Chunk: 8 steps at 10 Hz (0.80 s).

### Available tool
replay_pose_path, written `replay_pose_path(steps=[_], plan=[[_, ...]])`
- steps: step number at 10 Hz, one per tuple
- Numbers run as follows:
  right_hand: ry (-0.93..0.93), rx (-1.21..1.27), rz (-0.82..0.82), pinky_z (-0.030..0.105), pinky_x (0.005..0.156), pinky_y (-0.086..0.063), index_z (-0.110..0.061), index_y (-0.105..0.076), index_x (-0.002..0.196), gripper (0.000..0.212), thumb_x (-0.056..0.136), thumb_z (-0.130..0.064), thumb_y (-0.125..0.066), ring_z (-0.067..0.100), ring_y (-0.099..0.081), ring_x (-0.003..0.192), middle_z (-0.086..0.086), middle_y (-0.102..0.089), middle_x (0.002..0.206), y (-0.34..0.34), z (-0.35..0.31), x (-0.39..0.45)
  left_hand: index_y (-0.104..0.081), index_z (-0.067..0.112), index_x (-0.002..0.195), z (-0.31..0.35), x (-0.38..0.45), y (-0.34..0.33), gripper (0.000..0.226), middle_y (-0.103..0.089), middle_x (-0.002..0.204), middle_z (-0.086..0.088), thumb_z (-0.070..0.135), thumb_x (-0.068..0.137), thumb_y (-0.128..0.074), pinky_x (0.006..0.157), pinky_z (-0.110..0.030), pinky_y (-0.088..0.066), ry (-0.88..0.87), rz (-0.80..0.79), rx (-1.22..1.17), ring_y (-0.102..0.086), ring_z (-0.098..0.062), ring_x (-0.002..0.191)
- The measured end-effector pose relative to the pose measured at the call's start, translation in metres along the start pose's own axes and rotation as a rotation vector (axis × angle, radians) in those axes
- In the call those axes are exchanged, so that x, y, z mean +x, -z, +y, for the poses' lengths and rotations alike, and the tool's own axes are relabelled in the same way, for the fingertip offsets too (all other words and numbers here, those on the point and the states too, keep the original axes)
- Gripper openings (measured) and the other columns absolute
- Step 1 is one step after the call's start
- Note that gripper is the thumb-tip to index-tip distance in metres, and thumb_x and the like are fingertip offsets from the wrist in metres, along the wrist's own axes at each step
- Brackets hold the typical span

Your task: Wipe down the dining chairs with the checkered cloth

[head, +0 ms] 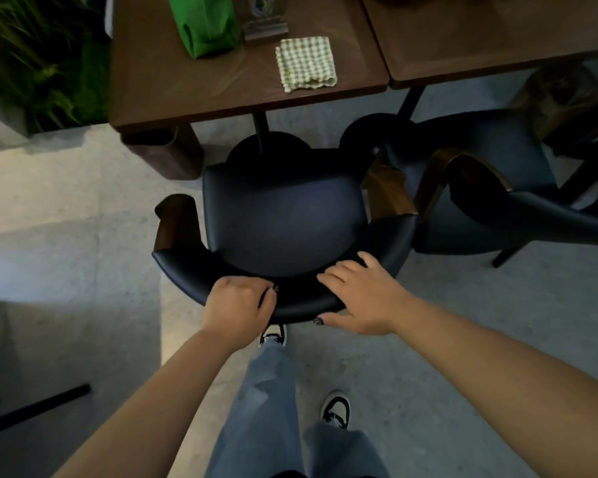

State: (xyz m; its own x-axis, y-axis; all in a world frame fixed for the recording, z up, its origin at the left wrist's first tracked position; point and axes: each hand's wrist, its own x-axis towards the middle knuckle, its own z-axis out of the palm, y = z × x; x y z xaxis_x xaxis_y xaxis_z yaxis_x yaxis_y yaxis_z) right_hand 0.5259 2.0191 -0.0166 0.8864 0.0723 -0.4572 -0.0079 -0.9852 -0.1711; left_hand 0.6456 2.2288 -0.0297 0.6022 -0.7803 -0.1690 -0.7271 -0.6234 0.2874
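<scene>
- Behind the chair [283,215], my left hand [237,305] and right hand [358,298] both grasp its backrest.
- Beyond the chair, the checkered cloth [306,63] lies folded on the table [173,81].

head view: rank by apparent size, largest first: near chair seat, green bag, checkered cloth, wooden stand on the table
1. Near chair seat
2. Green bag, cropped at the top edge
3. Checkered cloth
4. Wooden stand, also cropped

The seat lies nearer the camera, so its lead is partly perspective.
</scene>
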Motion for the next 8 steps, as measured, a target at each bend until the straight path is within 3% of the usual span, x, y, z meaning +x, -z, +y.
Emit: replay_pose_path(steps=[1,3,4,5,6,7,8], plan=[[0.030,-0.108,0.006,0.049,0.108,-0.026,-0.019,-0.033,0.145,0.079,0.088,-0.070,-0.016,0.023,-0.040,0.130,0.001,-0.042,0.144,-0.001,-0.001,0.001,-0.071,0.013,0.069,0.001,-0.007,-0.004,0.044,-0.066,0.062,-0.003,0.035,0.084,-0.036,0.053,-0.033,-0.048,0.032,0.134,0.016,-0.061,-0.028,0.058],[0.013,-0.113,0.084,0.046,0.102,-0.032,-0.023,-0.040,0.139,0.083,0.082,-0.073,-0.005,0.021,-0.047,0.120,-0.003,-0.050,0.134,-0.009,0.002,0.003,-0.076,0.019,0.074,-0.004,-0.006,-0.013,0.043,-0.071,0.069,0.000,0.036,0.082,-0.037,0.050,-0.032,-0.051,0.033,0.251,-0.009,-0.066,-0.025,0.062],[0.017,-0.115,0.090,0.044,0.101,-0.031,-0.024,-0.038,0.140,0.085,0.081,-0.074,-0.004,0.020,-0.046,0.121,-0.003,-0.048,0.136,-0.009,0.002,0.003,-0.074,0.018,0.075,-0.005,-0.007,-0.014,0.050,-0.070,0.070,-0.001,0.041,0.084,-0.030,0.053,-0.033,-0.051,0.048,0.232,-0.005,-0.064,-0.024,0.064],[0.015,-0.109,0.066,0.045,0.105,-0.028,-0.024,-0.035,0.143,0.088,0.080,-0.077,-0.004,0.020,-0.043,0.126,-0.003,-0.045,0.140,-0.006,0.002,0.003,-0.071,0.021,0.079,-0.006,-0.005,-0.016,0.053,-0.067,0.070,0.003,0.044,0.084,-0.023,0.051,-0.026,-0.040,0.051,0.185,0.048,-0.059,-0.020,0.063],[-0.019,-0.012,0.000,0.042,0.113,-0.020,-0.024,-0.033,0.146,0.081,0.085,-0.076,-0.022,0.018,-0.036,0.134,-0.004,-0.040,0.147,0.001,0.000,0.000,-0.063,0.027,0.084,-0.007,0.002,-0.017,0.043,-0.062,0.074,0.008,0.045,0.092,-0.024,0.051,-0.026,-0.032,0.067,0.066,0.095,-0.055,-0.015,0.066],[-0.074,0.105,0.062,0.035,0.112,-0.025,-0.020,-0.038,0.145,0.066,0.093,-0.062,-0.036,0.017,-0.037,0.135,-0.002,-0.042,0.147,0.010,-0.011,-0.014,-0.059,0.027,0.090,-0.004,0.000,-0.007,0.036,-0.060,0.082,0.007,0.042,0.102,-0.029,0.065,-0.032,-0.046,0.136,-0.144,0.016,-0.057,-0.016,0.076],[-0.155,0.213,0.174,0.034,0.107,-0.032,-0.020,-0.039,0.144,0.056,0.098,-0.051,-0.037,0.018,-0.037,0.134,0.000,-0.043,0.146,0.018,-0.026,-0.035,-0.056,0.029,0.110,0.008,-0.009,0.012,0.032,-0.061,0.093,0.009,0.045,0.102,-0.029,0.066,-0.032,-0.046,0.140,-0.129,-0.096,-0.057,-0.010,0.077]])
